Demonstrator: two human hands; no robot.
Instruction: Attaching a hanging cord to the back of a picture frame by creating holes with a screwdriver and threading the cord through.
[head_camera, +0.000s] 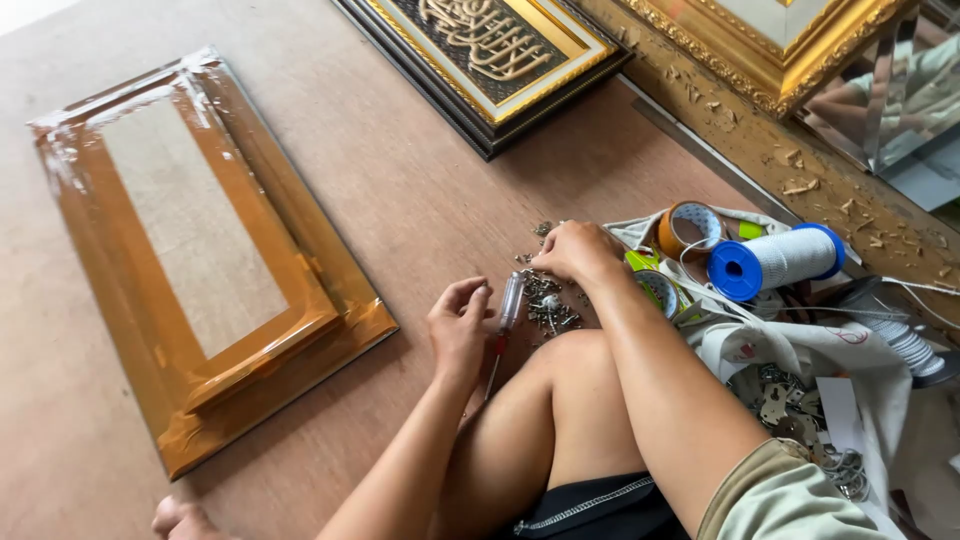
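Head view shows you seated on the brown floor (400, 190), your bare knee raised at about 6 o'clock, both hands working just ahead of it. Your left hand (460, 325) has its fingers curled in, thumb and forefinger pinching the top of a screwdriver (507, 318) with a clear handle and a red collar. Its long axis runs nearly upright across the picture, slightly tilted: the handle end points toward 12 o'clock and the thin metal shaft points down toward 6 o'clock, ending beside your knee. Your right hand (577, 250) lies just past it at 1 o'clock, fingers bunched together and pressed down into a loose heap of small metal screws (548, 305) on the floor; whether they pinch one you cannot tell. At 3 o'clock an open white cloth bag (810, 350) spills its load: a spool of white cord with blue ends (778, 262), a roll of brown tape (688, 230), and flat metal hanger plates (780, 405) down in its folds. At 9 o'clock, well apart from your hands, a long picture frame wrapped in brown tape (200, 260) lies flat. At 12 o'clock a gold and black frame (490, 60) lies on the floor.
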